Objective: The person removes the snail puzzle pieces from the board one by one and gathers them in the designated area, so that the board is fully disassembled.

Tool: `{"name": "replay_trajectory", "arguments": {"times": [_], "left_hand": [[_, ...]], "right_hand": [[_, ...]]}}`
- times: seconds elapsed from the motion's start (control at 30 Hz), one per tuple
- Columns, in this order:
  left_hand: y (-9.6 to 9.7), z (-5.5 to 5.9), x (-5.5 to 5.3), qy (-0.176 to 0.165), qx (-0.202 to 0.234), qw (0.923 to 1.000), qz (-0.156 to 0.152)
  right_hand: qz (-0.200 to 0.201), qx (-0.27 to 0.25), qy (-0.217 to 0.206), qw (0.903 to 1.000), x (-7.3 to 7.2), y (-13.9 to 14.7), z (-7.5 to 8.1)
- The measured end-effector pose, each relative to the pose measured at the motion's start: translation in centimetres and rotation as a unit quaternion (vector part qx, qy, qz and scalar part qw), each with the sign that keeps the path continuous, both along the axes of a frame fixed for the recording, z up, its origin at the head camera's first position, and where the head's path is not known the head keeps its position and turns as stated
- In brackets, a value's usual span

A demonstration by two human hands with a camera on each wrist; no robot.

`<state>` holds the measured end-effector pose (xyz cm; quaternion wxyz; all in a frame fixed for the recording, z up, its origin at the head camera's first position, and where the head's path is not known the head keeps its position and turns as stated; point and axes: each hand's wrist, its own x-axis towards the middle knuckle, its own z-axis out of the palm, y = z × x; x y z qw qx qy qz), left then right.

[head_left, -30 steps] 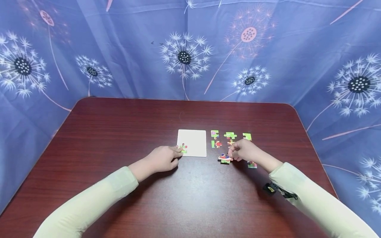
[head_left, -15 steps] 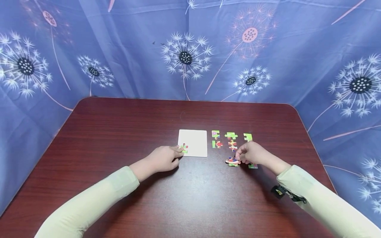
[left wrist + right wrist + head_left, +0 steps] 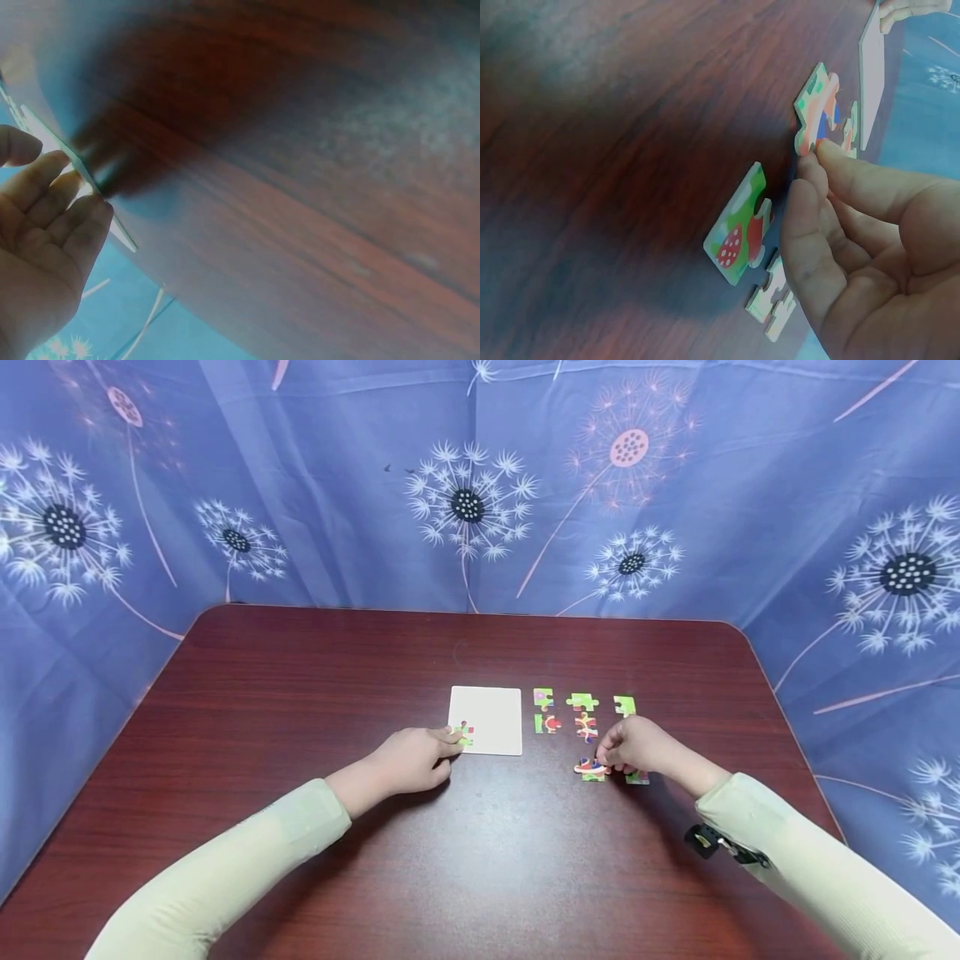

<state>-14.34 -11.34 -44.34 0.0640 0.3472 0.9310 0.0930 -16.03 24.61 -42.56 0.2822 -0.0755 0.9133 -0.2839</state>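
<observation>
My left hand [image 3: 415, 761] reaches the near left corner of a square white board [image 3: 497, 717], fingertips resting on it over a small green-and-red jigsaw piece [image 3: 467, 735]. In the left wrist view, the fingers [image 3: 88, 225] meet the edge of the board [image 3: 124, 238]. Between thumb and fingertips, my right hand [image 3: 633, 745] pinches a jigsaw piece [image 3: 592, 769] in red, blue, white and green, right of the board. The right wrist view has this jigsaw piece [image 3: 814, 105] tilted at the fingertips. Close by lies a green jigsaw piece [image 3: 739, 225] with a spotted red shape.
Several loose jigsaw pieces lie right of the board, among them a flowered piece [image 3: 543, 697], a green piece [image 3: 582, 702] and a corner piece [image 3: 624, 705]. The dark red wooden table [image 3: 315, 677] ends at a blue dandelion-print cloth [image 3: 337, 485].
My right hand has moved right and slightly nearer with the pinched jigsaw piece, slowing over the last half second. The left hand stays on the board.
</observation>
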Motion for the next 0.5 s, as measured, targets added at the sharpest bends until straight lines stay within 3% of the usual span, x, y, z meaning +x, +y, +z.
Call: {"name": "replay_trajectory", "arguments": {"times": [0.23, 0.5], "left_hand": [[-0.01, -0.05, -0.01, -0.001, 0.002, 1.0000, 0.002], [0.05, 0.00, 0.05, 0.000, 0.007, 1.0000, 0.003]], "right_hand": [[-0.018, 0.020, -0.006, 0.9996, -0.20, -0.37, 0.08], [-0.012, 0.027, 0.010, 0.9995, -0.06, -0.62, -0.07]]}}
